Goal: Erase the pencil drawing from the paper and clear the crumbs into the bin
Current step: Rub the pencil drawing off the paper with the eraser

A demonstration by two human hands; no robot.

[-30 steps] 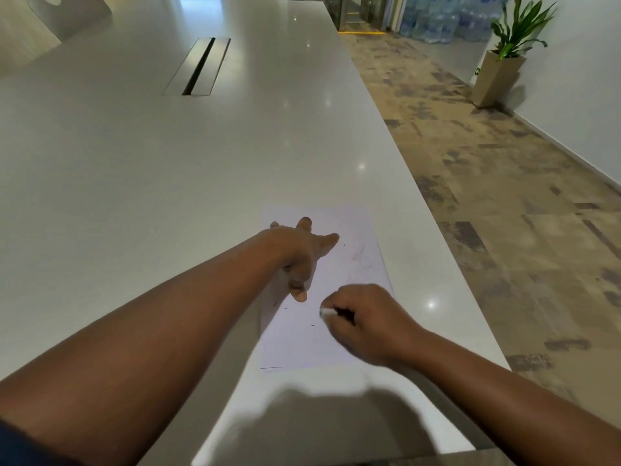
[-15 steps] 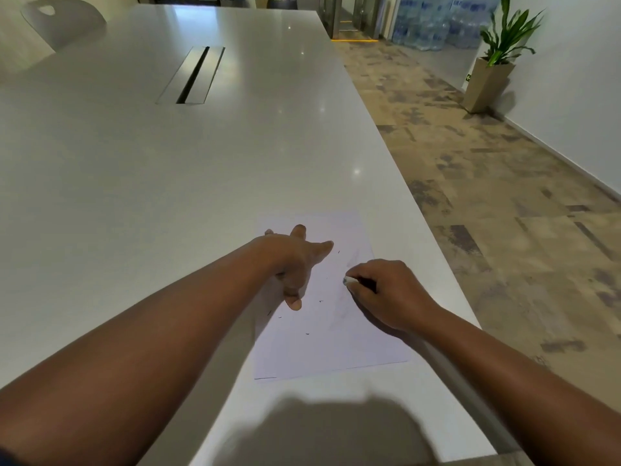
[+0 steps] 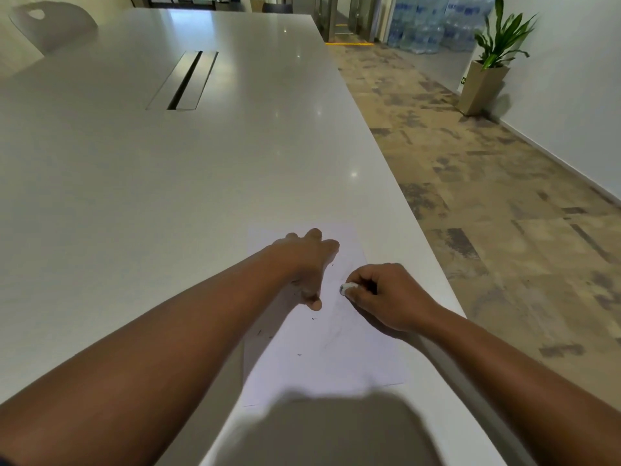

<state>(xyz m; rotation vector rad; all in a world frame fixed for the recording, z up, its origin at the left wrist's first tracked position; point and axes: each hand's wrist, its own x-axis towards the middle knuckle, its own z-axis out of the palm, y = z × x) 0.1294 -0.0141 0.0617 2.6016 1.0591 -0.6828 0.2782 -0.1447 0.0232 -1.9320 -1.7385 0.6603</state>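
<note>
A white sheet of paper lies near the right edge of the white table. Only faint grey pencil smudges and a few small dark crumbs show on it. My left hand presses flat on the sheet's upper left part, fingers spread. My right hand is closed around a small white eraser, whose tip touches the paper just right of my left thumb. No bin is in view.
The table's right edge runs close beside the paper, with patterned carpet floor beyond. A cable slot sits mid-table, a chair back at far left. A potted plant stands by the right wall.
My right hand with the eraser moved from the lower middle of the sheet up and to the right, then held near there. My left hand stayed pressed on the paper.
</note>
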